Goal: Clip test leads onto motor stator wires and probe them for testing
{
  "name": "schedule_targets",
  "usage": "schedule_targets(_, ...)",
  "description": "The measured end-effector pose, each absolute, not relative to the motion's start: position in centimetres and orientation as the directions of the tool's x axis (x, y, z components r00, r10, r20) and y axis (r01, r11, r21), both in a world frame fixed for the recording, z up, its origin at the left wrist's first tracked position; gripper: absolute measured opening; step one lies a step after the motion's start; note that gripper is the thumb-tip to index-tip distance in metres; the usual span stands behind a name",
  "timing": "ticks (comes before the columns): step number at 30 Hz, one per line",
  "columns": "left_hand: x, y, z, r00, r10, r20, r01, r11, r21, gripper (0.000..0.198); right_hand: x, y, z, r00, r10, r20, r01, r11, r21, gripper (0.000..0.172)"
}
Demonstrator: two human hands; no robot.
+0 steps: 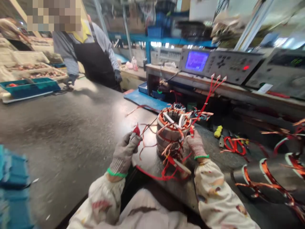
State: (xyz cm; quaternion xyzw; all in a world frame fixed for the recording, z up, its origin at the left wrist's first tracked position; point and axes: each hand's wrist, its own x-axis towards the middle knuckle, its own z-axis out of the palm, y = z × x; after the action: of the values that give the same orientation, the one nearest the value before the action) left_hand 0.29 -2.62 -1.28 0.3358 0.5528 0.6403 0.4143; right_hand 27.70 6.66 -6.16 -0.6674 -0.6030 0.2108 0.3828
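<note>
- Left grip (124, 153) pinches a red-sleeved wire end (136, 130).
- Right grip (196, 144) presses the wound stator (170, 135), closure unclear; stator stands upright on the bench (71, 133).
- Teal crate (30, 88), far off: something red inside, too small to tell.

The left hand (124, 153), in a grey knit glove, pinched a red-tipped lead (136, 130) above the bench (71, 127). The right hand (196, 143), also gloved, pressed against an upright motor stator (172, 133) wound with copper coils and trailing red wires, near the bench's far edge. Farther right lay red-handled cutters (234, 145) and a yellow-handled tool (218, 131), near a second stator (264, 178) on its side. A winding tester (197, 61) stood behind.
</note>
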Motion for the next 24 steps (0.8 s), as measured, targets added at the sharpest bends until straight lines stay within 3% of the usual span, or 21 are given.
schedule_targets(4, 0.4, -6.2, -2.7, -0.298, 0.946, -0.126, -0.186, 0.072, 0.98, 0.042, 28.8, 0.0, -6.2, 0.069, 0.993, 0.099, 0.571, 0.043, -0.82, 0.023)
schedule_targets(7, 1.7, -9.7, -5.1, -0.134, 0.942, -0.307, -0.246, 0.269, 0.931, 0.037, 28.5, -4.9, -6.0, -0.201, 0.971, 0.127, 0.419, 0.203, -0.885, 0.043)
schedule_targets(9, 3.4, -11.1, -6.9, -0.12, 0.921, -0.37, -0.357, 0.308, 0.882, 0.032, 27.1, -6.4, -6.0, -0.275, 0.955, 0.114, 0.399, 0.222, -0.89, 0.057)
schedule_targets(12, 5.7, -11.4, -8.6, -0.181, 0.891, -0.417, -0.553, 0.258, 0.792, 0.026, 25.0, -6.4, -6.3, -0.23, 0.973, 0.023, 0.407, 0.118, -0.906, 0.052)
schedule_targets(15, 6.1, -10.5, -8.6, -0.24, 0.866, -0.438, -0.625, 0.208, 0.753, 0.025, 25.1, -6.3, -6.8, -0.216, 0.974, -0.073, 0.372, 0.013, -0.928, 0.048)
schedule_targets(20, 4.5, -9.0, -7.7, -0.302, 0.843, -0.446, -0.664, 0.15, 0.733, 0.047, 27.3, -7.9, -8.5, -0.123, 0.981, -0.151, 0.618, -0.043, -0.785, 0.037)
schedule_targets(24, 4.2, -8.4, -8.0, -0.318, 0.838, -0.444, -0.665, 0.137, 0.734, 0.05, 25.9, -7.3, -10.0, -0.098, 0.981, -0.167, 0.695, -0.053, -0.717, 0.044)
